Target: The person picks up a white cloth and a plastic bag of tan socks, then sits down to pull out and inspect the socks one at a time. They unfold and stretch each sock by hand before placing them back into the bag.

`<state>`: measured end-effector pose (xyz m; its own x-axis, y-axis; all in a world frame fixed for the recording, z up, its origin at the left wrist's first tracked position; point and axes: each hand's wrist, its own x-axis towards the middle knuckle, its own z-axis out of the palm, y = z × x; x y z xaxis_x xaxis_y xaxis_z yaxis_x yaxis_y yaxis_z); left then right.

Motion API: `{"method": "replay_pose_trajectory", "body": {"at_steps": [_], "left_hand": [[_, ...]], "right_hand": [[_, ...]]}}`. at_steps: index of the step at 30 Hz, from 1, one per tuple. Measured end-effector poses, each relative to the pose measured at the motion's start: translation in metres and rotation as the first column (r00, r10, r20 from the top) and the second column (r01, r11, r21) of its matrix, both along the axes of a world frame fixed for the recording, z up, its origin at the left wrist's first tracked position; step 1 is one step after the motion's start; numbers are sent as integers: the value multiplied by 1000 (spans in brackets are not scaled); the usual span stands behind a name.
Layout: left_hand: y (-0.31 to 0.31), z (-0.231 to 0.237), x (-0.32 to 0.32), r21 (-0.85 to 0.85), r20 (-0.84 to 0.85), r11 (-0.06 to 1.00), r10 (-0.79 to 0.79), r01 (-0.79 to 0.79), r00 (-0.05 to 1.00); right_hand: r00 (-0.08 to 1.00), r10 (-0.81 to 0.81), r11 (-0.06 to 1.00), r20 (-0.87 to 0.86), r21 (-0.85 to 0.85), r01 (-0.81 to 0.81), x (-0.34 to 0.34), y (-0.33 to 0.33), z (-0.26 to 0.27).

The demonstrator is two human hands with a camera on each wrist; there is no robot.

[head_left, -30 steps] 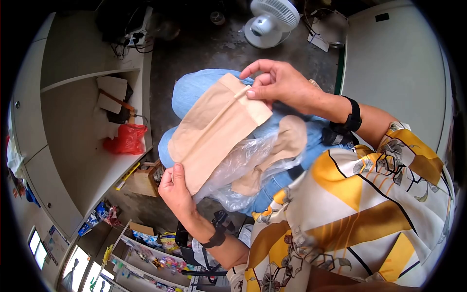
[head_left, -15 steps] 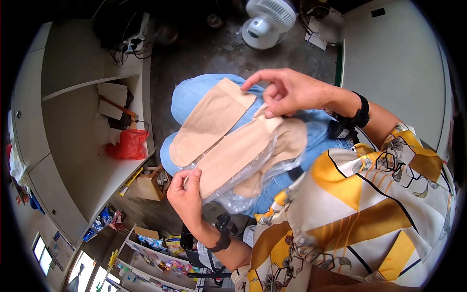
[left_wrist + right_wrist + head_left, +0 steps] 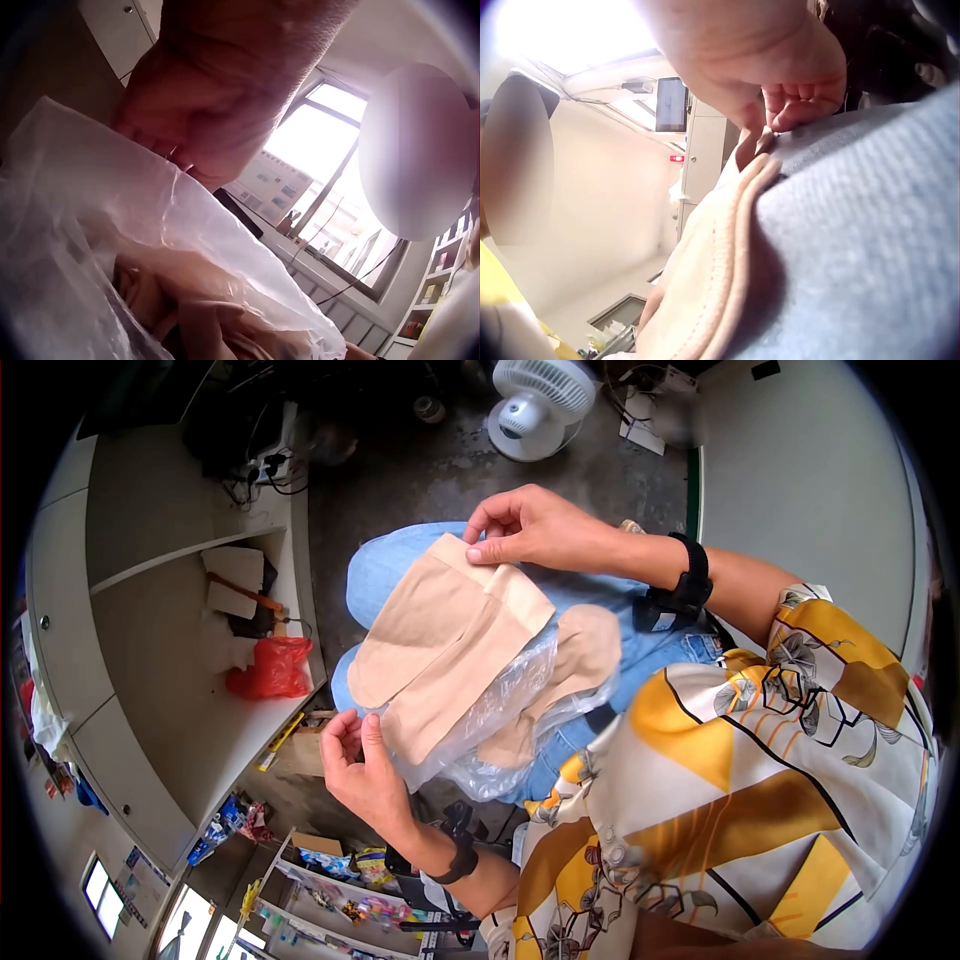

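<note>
Two beige socks lie side by side, partly overlapping, across the lap in the head view: one farther out (image 3: 405,630), the other nearer the body (image 3: 460,680). The right hand (image 3: 550,535) pinches the farther sock's cuff between thumb and fingers; the right wrist view shows this hand (image 3: 772,67) above a beige cuff (image 3: 724,255). By the nearer sock's toe, the left hand (image 3: 368,775) has its thumb raised and fingers loosely bent, with nothing visibly gripped. Under the socks is a clear plastic bag (image 3: 470,765) with more beige fabric (image 3: 585,650). In the left wrist view the bag (image 3: 97,172) hides the left fingertips.
Jeans-covered knees (image 3: 395,560) support the socks. A white fan (image 3: 525,420) stands on the floor beyond. At the left is an open cabinet (image 3: 150,650) holding a red plastic bag (image 3: 275,668); shelves of small goods (image 3: 340,900) stand below it in the view.
The nearer sock, earlier apart, is back against the farther one. The right hand has moved from its cuff to the farther sock's cuff. The left hand has let go of the toe end.
</note>
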<state>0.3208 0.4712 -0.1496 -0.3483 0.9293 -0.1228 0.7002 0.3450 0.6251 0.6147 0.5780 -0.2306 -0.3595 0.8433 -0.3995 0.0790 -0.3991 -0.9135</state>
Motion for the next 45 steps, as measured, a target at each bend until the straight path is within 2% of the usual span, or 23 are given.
{"method": "replay_pose_trajectory", "body": {"at_steps": [1,4,5,8,11,13,14,16,17,20,23,29,35,41,45], "left_hand": [[3,2,3,21,6,1000,-3,3,1000],[10,14,14,38,55,999,-4,2,998],[12,16,18,37,81,999,-7,4,997],[14,11,25,127,225,991,-67,39,972],[21,12,45,159,312,976,-193,149,930],[28,14,67,144,373,963,-267,229,889],[30,13,76,174,348,937,-346,303,871],[33,9,88,199,335,867,-497,456,800],[32,9,94,175,381,868,-494,464,781],[31,-3,100,202,368,857,-515,474,774],[31,-16,104,218,413,918,-393,330,821],[32,-20,104,180,426,940,-340,290,838],[34,-17,107,231,286,939,-317,256,904],[35,-34,100,397,157,889,-309,226,938],[29,-27,95,350,340,923,-283,159,897]], "right_hand": [[999,46,999,29,12,-46,-1,2,3],[999,-26,1000,-29,12,26,-5,2,-2],[995,-61,997,-74,-48,58,-4,1,2],[979,-59,996,-194,-78,45,1,1,15],[933,-45,995,-356,-96,12,0,2,29],[942,-41,993,-334,-115,2,0,1,31],[939,-23,992,-342,-123,-21,-4,0,30],[962,7,998,-273,-53,-22,-5,-1,25],[962,27,996,-272,-71,-48,-4,-1,28],[965,48,994,-259,-86,-72,-6,-7,33],[969,51,997,-240,-51,-65,-10,-16,43],[963,154,988,-223,32,-150,-13,-19,48],[959,193,975,-206,150,-164,-16,-26,59],[957,235,948,-168,257,-187,-26,-33,66],[967,235,944,-95,259,-204,-31,-32,70]]}}
